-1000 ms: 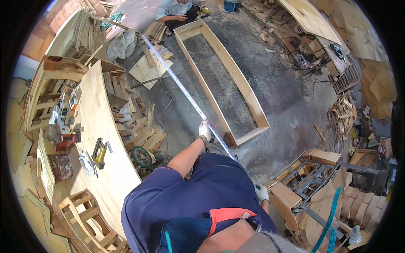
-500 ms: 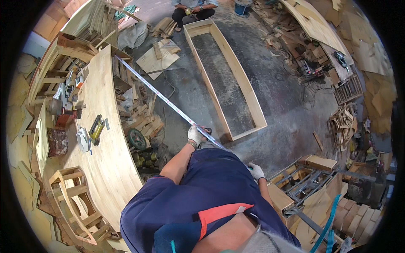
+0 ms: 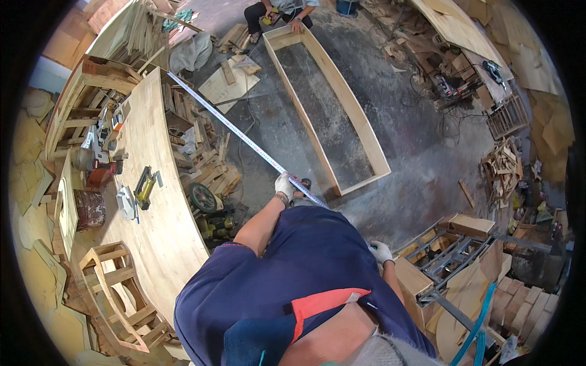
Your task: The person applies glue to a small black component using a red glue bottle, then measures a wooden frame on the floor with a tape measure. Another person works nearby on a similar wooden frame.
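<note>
My left hand, in a whitish work glove, is closed round the blade of a tape measure. The long white blade slants from the far left, near the workbench's far corner, down past this hand to my waist, where my dark blue shirt hides it. On the right, beside my hip, my gloved right hand is closed on a small teal thing, which looks like the tape's case; most of it is hidden. Ahead on the floor lies a long, open rectangular wooden frame.
A pale wooden workbench at left bears a yellow-black nail gun and a small wooden frame. Scrap wood lies beneath. A co-worker squats at the frame's far end. A metal-railed wooden stand is close at right.
The co-worker has brought one hand onto the far end of the wooden frame, while the other holds a yellow thing. My view has shifted slightly; both my hands keep their grip.
</note>
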Motion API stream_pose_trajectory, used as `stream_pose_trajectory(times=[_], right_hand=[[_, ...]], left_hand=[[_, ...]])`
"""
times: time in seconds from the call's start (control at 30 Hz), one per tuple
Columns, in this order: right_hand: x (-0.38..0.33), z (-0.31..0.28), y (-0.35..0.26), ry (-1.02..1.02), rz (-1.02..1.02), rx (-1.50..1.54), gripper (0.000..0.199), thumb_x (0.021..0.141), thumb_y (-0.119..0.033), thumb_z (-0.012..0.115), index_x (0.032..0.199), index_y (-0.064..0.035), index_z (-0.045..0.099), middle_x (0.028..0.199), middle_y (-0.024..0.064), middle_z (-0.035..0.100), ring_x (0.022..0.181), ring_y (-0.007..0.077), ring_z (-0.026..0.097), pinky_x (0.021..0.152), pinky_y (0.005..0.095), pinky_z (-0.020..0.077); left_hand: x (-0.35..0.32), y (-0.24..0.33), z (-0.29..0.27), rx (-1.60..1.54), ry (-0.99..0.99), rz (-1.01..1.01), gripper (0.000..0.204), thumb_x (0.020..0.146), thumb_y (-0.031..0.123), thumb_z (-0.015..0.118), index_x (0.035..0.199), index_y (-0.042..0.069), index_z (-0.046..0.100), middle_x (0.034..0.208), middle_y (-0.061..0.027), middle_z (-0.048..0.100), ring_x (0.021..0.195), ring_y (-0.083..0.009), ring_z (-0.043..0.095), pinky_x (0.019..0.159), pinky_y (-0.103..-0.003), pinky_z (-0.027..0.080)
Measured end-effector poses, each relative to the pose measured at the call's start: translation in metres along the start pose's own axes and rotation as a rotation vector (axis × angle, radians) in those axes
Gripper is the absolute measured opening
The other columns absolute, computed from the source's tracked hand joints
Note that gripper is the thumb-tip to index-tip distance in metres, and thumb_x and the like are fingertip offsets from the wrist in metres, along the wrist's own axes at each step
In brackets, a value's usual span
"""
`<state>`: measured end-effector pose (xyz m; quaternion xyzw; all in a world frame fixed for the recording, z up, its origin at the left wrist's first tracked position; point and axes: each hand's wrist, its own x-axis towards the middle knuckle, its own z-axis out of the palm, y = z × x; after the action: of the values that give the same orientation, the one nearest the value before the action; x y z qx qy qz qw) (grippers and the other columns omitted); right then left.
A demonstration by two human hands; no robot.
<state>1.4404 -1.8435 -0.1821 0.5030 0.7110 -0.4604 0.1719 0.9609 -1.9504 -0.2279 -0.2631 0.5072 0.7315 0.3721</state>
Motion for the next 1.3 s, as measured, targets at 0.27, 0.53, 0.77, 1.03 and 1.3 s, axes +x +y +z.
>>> stream_pose_trajectory(times=[0.27, 0.53, 0.77, 1.03, 1.3], right_hand=[[-0.013, 0.010, 0.000, 0.018, 0.021, -0.016, 0.042, 0.080, -0.032, 0.073, 0.112, -0.0041, 0.072, 0.107, 0.0202, 0.073, 0.101, 0.0354, 0.070, 0.088, 0.0406, 0.0530], [-0.011, 0.019, 0.020, 0.031, 0.044, 0.028, 0.046, 0.082, -0.034, 0.073, 0.116, -0.0030, 0.071, 0.112, 0.0216, 0.072, 0.106, 0.0354, 0.070, 0.091, 0.0407, 0.0529], [-0.006, 0.021, 0.017, 0.022, 0.024, 0.036, 0.047, 0.082, -0.034, 0.071, 0.118, -0.0023, 0.070, 0.113, 0.0221, 0.072, 0.107, 0.0373, 0.069, 0.092, 0.0412, 0.0528], [-0.004, 0.022, 0.032, 0.034, 0.013, 0.052, 0.047, 0.082, -0.034, 0.071, 0.116, -0.0025, 0.071, 0.113, 0.0221, 0.072, 0.107, 0.0379, 0.069, 0.092, 0.0417, 0.0525], [-0.010, 0.014, 0.024, 0.042, 0.000, 0.038, 0.046, 0.082, -0.033, 0.072, 0.116, -0.0022, 0.071, 0.113, 0.0218, 0.072, 0.106, 0.0365, 0.069, 0.091, 0.0412, 0.0526]], left_hand=[[-0.011, 0.002, 0.020, 0.143, -0.075, -0.034, 0.037, 0.108, 0.032, 0.042, 0.116, -0.003, 0.052, 0.105, -0.0221, 0.062, 0.094, -0.0383, 0.063, 0.086, -0.054, 0.057], [0.011, -0.010, 0.025, 0.217, -0.087, -0.080, 0.038, 0.107, 0.034, 0.041, 0.113, -0.001, 0.053, 0.106, -0.0214, 0.059, 0.092, -0.0411, 0.062, 0.078, -0.060, 0.057], [0.049, -0.019, -0.001, 0.322, -0.137, -0.161, 0.040, 0.106, 0.047, 0.039, 0.119, 0.014, 0.058, 0.114, -0.0095, 0.071, 0.090, -0.0290, 0.071, 0.077, -0.065, 0.052], [0.033, -0.016, 0.007, 0.308, -0.143, -0.208, 0.043, 0.105, 0.049, 0.039, 0.118, 0.012, 0.058, 0.116, -0.0097, 0.070, 0.096, -0.0323, 0.071, 0.088, -0.075, 0.043], [0.010, -0.009, 0.019, 0.300, -0.115, -0.061, 0.034, 0.107, 0.033, 0.045, 0.118, 0.003, 0.055, 0.107, -0.0154, 0.069, 0.083, -0.0310, 0.072, 0.065, -0.042, 0.059]])
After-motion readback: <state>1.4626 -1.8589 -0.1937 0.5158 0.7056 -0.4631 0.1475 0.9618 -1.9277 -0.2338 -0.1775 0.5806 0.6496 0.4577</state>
